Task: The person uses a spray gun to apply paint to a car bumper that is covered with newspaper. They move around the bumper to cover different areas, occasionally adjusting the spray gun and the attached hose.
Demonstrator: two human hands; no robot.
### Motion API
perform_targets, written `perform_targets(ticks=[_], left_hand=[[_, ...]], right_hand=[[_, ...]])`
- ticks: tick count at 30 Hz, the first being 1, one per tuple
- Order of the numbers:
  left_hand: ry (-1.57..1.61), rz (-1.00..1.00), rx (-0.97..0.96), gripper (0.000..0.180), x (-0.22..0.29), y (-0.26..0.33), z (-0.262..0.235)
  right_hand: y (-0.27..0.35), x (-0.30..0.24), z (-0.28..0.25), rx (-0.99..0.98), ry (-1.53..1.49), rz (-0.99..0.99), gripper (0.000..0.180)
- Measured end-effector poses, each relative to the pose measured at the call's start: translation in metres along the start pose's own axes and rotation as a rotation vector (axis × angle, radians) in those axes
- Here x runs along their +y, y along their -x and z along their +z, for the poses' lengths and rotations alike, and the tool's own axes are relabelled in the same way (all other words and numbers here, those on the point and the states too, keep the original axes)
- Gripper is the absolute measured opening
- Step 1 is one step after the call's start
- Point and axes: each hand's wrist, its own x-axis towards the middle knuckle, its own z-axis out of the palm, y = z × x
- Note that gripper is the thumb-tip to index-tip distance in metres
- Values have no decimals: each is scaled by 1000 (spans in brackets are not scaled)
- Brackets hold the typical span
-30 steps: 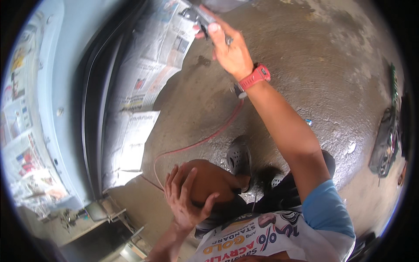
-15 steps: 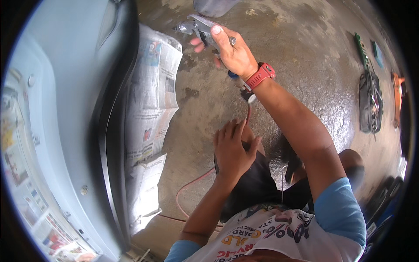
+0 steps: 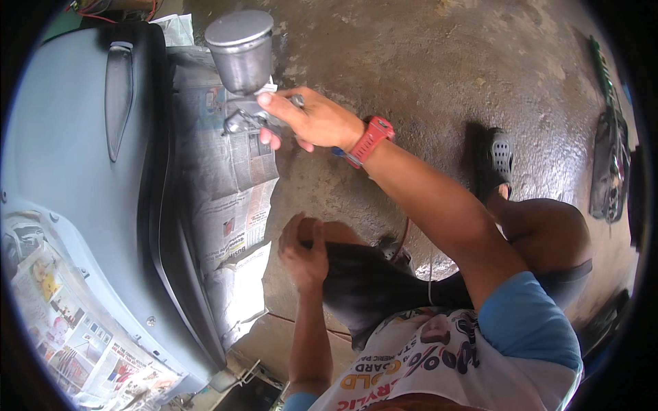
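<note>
A metal spray gun (image 3: pixel 248 118) is gripped in my right hand (image 3: pixel 319 120), my thumb along its top. Its round, lidded silver cup (image 3: pixel 240 58) stands up from the gun, slightly tilted. The gun's nose faces left, toward a grey-coated vehicle panel (image 3: pixel 75 137) with a black lower edge, apart from it. Newspaper sheets (image 3: pixel 229 171) hang along that edge below the gun. My left hand (image 3: pixel 303 255) is beside my bent left knee, fingers loosely bent and apart, with nothing seen in it.
More newspaper (image 3: pixel 89 335) covers the panel's near left side. A reddish hose (image 3: pixel 404 240) runs by my legs over the wet-looking concrete floor (image 3: pixel 425 89). A dark bag (image 3: pixel 608 164) and a green long object (image 3: pixel 602 65) lie at the far right.
My right hand has brought the spray gun left and nearer, turning it so the cup shows fully. My left hand has shifted left and down off the knee. The view has turned toward the panel.
</note>
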Motion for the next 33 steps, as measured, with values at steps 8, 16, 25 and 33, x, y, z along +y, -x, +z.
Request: perform_targets(ticks=[8,16,25,33], left_hand=[[-227,-429,162,52,27,53,-24],[-398,-670,328,51,123,108,-18],[-452,-707,321,57,201,147,-21],[-98,-750,379,72,243,148,-32]], right_hand=[[-125,-6,-56,141,-242,-194,76],[-194,-25,-87,94,-284,-226,69],[-87,7,-67,-316,-223,-261,61],[-123,-52,-97,-322,90,-209,89]])
